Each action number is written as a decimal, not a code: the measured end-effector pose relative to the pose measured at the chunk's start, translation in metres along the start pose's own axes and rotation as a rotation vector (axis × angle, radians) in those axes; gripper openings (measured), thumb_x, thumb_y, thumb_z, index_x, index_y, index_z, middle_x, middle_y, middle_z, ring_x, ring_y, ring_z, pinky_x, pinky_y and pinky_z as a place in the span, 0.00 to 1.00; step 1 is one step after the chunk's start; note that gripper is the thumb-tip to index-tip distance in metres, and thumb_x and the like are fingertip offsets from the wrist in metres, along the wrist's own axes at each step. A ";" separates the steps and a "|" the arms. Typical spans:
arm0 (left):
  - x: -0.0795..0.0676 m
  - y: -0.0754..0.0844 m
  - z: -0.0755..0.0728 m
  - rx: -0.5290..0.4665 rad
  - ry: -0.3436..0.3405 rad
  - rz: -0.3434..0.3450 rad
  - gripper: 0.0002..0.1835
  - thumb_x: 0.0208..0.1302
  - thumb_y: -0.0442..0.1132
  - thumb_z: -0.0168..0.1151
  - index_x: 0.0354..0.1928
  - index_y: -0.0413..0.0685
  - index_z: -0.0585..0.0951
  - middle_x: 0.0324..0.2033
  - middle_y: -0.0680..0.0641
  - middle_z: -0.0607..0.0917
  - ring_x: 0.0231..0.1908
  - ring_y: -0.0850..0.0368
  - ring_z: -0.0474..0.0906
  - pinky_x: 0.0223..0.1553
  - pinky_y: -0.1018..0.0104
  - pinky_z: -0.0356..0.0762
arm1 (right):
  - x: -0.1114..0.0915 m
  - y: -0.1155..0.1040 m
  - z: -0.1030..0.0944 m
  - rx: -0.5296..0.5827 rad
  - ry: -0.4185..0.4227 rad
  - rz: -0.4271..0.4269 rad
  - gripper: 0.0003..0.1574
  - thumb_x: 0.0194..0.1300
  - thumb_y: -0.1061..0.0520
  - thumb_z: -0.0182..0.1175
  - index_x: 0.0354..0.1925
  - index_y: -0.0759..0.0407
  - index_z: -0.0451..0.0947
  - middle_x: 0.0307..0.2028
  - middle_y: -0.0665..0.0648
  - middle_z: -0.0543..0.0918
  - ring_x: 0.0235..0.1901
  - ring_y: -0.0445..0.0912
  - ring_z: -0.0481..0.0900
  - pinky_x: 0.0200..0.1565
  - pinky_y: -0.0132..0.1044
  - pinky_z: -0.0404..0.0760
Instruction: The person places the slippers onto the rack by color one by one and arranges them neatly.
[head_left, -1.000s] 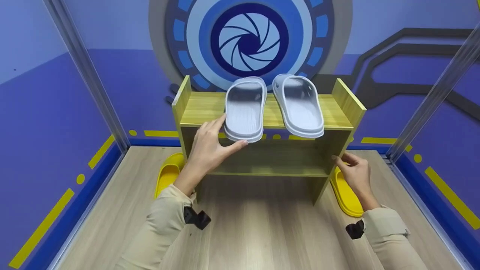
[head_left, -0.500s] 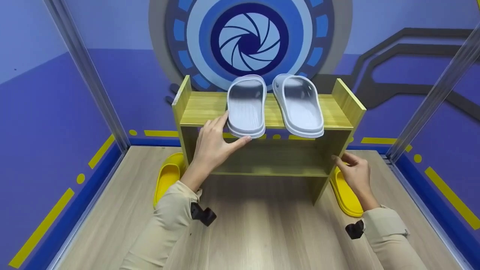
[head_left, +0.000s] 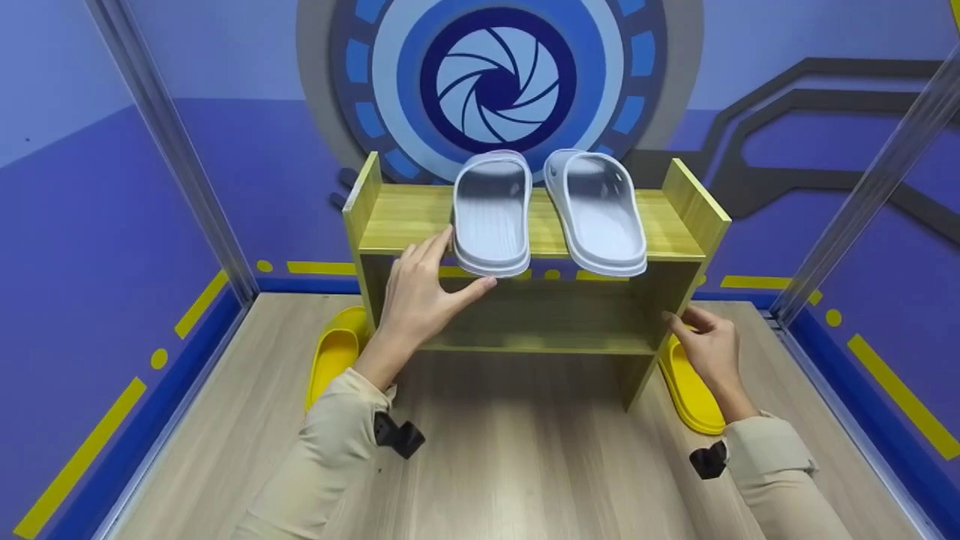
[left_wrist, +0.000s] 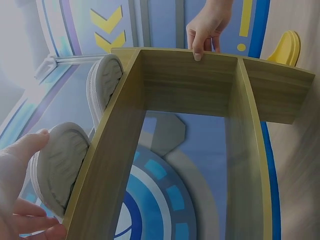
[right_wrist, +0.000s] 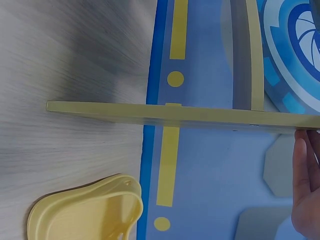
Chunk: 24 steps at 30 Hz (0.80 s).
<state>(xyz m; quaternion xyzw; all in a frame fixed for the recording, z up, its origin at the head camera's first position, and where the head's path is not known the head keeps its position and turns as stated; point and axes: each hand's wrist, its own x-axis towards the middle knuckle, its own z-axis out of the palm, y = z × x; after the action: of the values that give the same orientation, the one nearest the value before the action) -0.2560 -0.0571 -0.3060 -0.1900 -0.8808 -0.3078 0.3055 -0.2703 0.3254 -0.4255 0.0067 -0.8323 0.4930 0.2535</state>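
Observation:
Two pale grey clogs sit side by side on the top board of a small wooden shoe rack [head_left: 416, 214], heels overhanging its front edge. Around the heel of the left clog [head_left: 491, 225] my left hand [head_left: 420, 300] is spread, forefinger by its outer side and thumb by the heel. In the left wrist view the thumb tip overlaps the sole's edge. The right clog [head_left: 607, 217] stands untouched, toe angled slightly left. My right hand [head_left: 712, 349] pinches the front edge of the rack's right side panel, thumb in front and fingers along the outside.
A yellow clog [head_left: 334, 356] lies on the wooden floor left of the rack, partly behind my left wrist. Another yellow clog [head_left: 694, 397] lies at the right, below my right hand. The rack has a lower shelf [head_left: 540, 350]. A printed blue wall [head_left: 262, 165] stands behind.
The left clog has slid back a little and slightly right on the rack, pushed by my left hand. Since then that hand has drawn slightly left. My right hand stays put.

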 end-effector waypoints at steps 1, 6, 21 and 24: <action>-0.001 -0.001 -0.001 0.001 0.002 0.002 0.45 0.44 0.66 0.58 0.58 0.39 0.68 0.53 0.43 0.73 0.49 0.48 0.67 0.51 0.55 0.60 | 0.000 0.000 0.000 0.002 0.000 -0.002 0.25 0.56 0.48 0.59 0.48 0.63 0.76 0.39 0.60 0.80 0.34 0.40 0.77 0.33 0.26 0.74; -0.009 -0.009 -0.006 0.007 0.022 0.014 0.43 0.46 0.65 0.59 0.58 0.41 0.68 0.53 0.44 0.73 0.49 0.47 0.67 0.49 0.51 0.61 | 0.000 -0.001 0.000 0.003 0.001 -0.001 0.25 0.56 0.48 0.59 0.48 0.63 0.76 0.39 0.60 0.81 0.33 0.38 0.76 0.33 0.26 0.74; -0.035 -0.036 -0.016 0.010 0.110 0.040 0.37 0.48 0.58 0.62 0.56 0.41 0.70 0.50 0.43 0.74 0.46 0.49 0.68 0.47 0.54 0.64 | -0.001 -0.003 0.000 -0.003 -0.005 -0.001 0.24 0.57 0.50 0.59 0.48 0.63 0.76 0.39 0.61 0.80 0.36 0.45 0.76 0.33 0.25 0.74; -0.041 -0.041 -0.017 0.003 0.109 0.044 0.37 0.48 0.57 0.62 0.57 0.40 0.70 0.50 0.44 0.74 0.44 0.50 0.69 0.50 0.52 0.61 | 0.000 0.001 0.001 -0.001 0.002 0.001 0.26 0.56 0.47 0.59 0.48 0.62 0.76 0.39 0.59 0.81 0.36 0.47 0.76 0.34 0.26 0.74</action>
<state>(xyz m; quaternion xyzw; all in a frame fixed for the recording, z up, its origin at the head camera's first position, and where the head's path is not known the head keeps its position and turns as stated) -0.2395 -0.1043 -0.3400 -0.1920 -0.8591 -0.3093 0.3599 -0.2713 0.3251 -0.4269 0.0058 -0.8323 0.4926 0.2541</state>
